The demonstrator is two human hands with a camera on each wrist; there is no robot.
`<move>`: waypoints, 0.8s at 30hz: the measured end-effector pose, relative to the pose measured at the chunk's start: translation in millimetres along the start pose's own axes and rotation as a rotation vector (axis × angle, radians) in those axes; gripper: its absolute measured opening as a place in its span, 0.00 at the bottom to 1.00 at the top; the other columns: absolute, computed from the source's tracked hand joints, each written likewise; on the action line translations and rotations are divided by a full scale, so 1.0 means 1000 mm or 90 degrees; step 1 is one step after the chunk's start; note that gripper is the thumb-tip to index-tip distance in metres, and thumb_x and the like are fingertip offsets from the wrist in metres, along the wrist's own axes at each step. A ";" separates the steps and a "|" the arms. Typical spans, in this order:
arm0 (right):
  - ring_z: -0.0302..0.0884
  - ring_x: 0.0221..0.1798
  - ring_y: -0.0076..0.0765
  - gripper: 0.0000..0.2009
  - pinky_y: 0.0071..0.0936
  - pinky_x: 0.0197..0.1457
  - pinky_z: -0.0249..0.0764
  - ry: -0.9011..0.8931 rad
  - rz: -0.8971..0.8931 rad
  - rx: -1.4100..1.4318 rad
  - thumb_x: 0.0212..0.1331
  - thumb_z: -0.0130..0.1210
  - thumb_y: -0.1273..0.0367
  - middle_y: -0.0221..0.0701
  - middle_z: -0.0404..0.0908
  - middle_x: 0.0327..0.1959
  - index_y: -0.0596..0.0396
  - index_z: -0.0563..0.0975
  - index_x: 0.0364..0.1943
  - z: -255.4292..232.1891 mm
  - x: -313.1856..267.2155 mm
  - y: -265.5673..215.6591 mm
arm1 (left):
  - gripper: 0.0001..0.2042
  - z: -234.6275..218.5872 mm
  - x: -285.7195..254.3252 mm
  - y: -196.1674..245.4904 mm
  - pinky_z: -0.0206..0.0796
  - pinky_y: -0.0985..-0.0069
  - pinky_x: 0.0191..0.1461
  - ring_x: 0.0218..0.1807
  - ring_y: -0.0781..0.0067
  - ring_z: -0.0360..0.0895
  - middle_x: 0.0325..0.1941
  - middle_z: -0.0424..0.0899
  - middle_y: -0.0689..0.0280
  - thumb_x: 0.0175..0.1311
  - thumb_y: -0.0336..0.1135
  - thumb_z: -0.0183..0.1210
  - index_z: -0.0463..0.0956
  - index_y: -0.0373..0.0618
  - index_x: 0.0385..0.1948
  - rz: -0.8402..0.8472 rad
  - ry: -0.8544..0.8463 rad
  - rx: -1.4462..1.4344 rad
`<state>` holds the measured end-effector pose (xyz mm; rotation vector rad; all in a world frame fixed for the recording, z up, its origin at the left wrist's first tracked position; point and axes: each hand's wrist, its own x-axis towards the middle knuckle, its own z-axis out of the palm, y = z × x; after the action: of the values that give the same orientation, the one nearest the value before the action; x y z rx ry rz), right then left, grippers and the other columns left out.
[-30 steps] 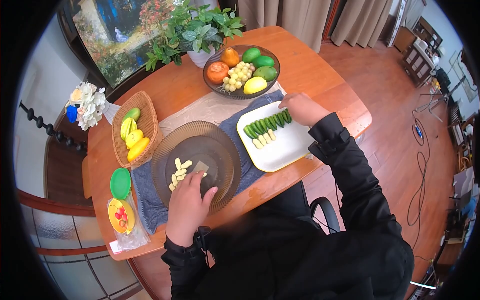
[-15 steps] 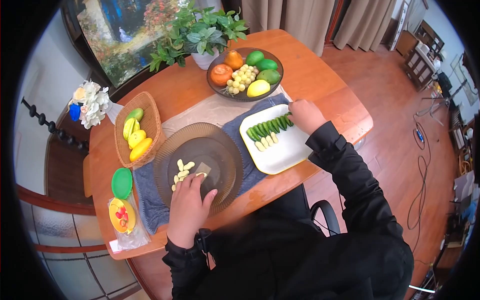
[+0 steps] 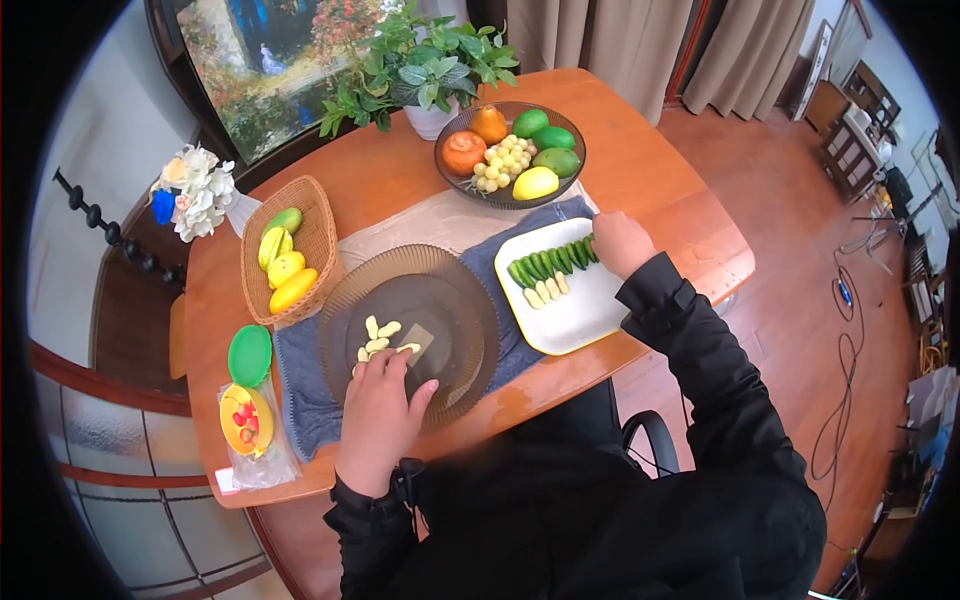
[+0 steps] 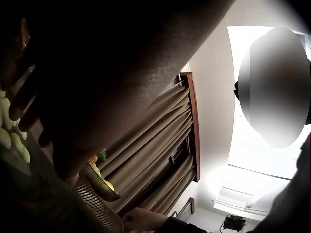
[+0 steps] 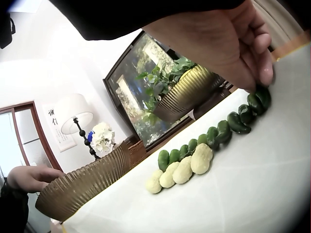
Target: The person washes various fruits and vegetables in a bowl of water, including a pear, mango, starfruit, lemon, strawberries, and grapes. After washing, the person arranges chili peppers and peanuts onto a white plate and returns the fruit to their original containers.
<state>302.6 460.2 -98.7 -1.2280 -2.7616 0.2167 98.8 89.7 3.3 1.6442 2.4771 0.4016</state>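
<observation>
Left hand: lower centre of the frame, reaching over the near rim of the ribbed brown dish; grip standing wide, thumb spreading aside, fingertips resting at the loose peanuts in the dish's lower left part.

Right hand: right of centre, leaning over the far right corner of the white tray; grip narrowing on the end pepper, pinching it at the row's right end.

Green peppers: one slanting row, running along the tray's upper edge, lying side by side. Row peanuts: four, lying side by side below the left part of the pepper row. White tray floor is stretching from both rows to the near yellow rim, leaving room there for moving; that rim is sitting near the tabletop's near edge.

Blue cloth: lying under the dish and showing between dish and tray. Fruit bowl: standing beyond the tray, upper centre. Wicker basket: holding yellow and green fruit, left of the dish. Green lid and yellow bowl: lying at the tabletop's left edge.
</observation>
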 end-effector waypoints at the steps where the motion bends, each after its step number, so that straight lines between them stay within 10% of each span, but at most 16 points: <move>1: 0.92 0.43 0.61 0.07 0.52 0.48 0.88 0.006 -0.002 0.000 0.63 0.59 0.76 0.53 0.90 0.36 0.64 0.87 0.35 0.001 0.000 0.000 | 0.26 0.000 -0.001 0.000 0.73 0.54 0.69 0.64 0.45 0.79 0.62 0.84 0.51 0.70 0.43 0.71 0.81 0.38 0.64 -0.001 0.001 0.002; 24: 0.91 0.41 0.58 0.16 0.48 0.46 0.85 0.013 0.016 0.327 0.69 0.67 0.64 0.49 0.91 0.34 0.59 0.86 0.55 -0.024 -0.061 -0.017 | 0.23 0.011 -0.016 -0.019 0.70 0.53 0.72 0.67 0.43 0.79 0.65 0.84 0.52 0.73 0.43 0.69 0.81 0.39 0.63 -0.050 -0.018 -0.004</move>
<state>335.0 405.3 -75.1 -1.1086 -2.4391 0.8455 91.2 69.7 -12.9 1.5336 2.5074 0.3738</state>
